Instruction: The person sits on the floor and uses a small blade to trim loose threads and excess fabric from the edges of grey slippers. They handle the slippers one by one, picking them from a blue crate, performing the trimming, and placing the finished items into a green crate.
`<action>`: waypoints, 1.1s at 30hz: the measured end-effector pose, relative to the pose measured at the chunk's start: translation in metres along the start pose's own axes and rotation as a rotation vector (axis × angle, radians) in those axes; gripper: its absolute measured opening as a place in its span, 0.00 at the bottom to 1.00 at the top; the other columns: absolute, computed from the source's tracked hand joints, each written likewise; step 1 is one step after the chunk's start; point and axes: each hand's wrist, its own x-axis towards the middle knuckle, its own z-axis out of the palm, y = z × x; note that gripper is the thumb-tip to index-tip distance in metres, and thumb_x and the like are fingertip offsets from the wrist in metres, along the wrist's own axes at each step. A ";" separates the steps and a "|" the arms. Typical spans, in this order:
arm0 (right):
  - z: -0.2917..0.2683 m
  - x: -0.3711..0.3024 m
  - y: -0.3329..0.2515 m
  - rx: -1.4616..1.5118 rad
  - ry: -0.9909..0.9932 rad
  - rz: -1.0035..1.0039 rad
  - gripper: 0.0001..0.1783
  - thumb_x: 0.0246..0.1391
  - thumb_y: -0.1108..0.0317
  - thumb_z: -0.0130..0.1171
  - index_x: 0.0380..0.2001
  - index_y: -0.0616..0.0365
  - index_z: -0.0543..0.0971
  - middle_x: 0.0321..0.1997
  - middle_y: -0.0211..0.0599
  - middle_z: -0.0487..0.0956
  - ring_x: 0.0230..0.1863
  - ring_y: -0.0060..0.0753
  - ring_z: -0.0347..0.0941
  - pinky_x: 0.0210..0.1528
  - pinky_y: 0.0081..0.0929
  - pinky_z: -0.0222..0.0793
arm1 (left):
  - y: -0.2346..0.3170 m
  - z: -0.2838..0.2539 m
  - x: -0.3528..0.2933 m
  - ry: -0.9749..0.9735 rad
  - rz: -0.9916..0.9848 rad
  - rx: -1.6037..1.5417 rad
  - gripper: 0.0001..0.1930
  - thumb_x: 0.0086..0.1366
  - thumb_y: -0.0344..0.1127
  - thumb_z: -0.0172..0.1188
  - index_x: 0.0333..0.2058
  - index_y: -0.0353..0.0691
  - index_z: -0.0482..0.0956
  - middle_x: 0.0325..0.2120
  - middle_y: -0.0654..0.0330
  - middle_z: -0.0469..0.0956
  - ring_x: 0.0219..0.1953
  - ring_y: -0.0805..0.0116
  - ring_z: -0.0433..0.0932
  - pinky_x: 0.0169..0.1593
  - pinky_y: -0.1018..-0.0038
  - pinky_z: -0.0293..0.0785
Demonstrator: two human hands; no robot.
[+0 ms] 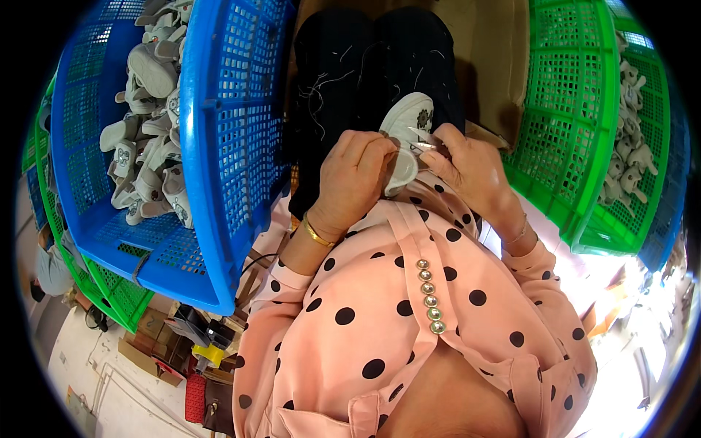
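Note:
A small white shoe upper (399, 120) with a dark flower-like decoration rests over my lap. My left hand (349, 174) grips it by the near left edge, fingers closed. Thread snips (419, 139) with pale metal blades are in my right hand (469, 166), whose fingers are closed round them. Their blades lie across the upper beside the decoration, spread slightly apart. My right fingers hide the snips' handles.
To my left stands a blue plastic basket (191, 139) holding several white shoe uppers (152, 70). Green baskets (558, 102) stand to the right, with more pale uppers (629, 164). A cardboard box (491, 44) lies beyond my knees. Loose threads (318, 91) cling to my dark trousers.

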 end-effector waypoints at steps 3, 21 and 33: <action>-0.019 0.006 -0.007 -0.277 -0.168 -0.040 0.26 0.58 0.43 0.52 0.26 0.58 0.72 0.19 0.44 0.75 0.23 0.49 0.75 0.23 0.38 0.67 | 0.004 0.002 0.000 0.010 -0.071 -0.064 0.08 0.56 0.23 0.62 0.34 0.38 0.75 0.32 0.58 0.75 0.34 0.58 0.74 0.36 0.69 0.72; -0.032 0.021 -0.014 -0.476 -0.265 -0.266 0.23 0.57 0.49 0.54 0.22 0.59 0.75 0.14 0.44 0.72 0.18 0.48 0.73 0.20 0.37 0.65 | 0.002 0.009 -0.002 0.046 -0.157 -0.158 0.07 0.58 0.25 0.60 0.35 0.38 0.73 0.32 0.58 0.74 0.33 0.58 0.73 0.35 0.70 0.71; -0.025 0.033 -0.028 -0.517 -0.259 -0.282 0.19 0.53 0.52 0.59 0.24 0.60 0.74 0.15 0.40 0.74 0.21 0.44 0.74 0.22 0.33 0.67 | -0.001 0.015 -0.021 0.064 -0.613 -0.650 0.04 0.69 0.29 0.54 0.36 0.34 0.72 0.31 0.63 0.74 0.30 0.76 0.71 0.35 0.80 0.68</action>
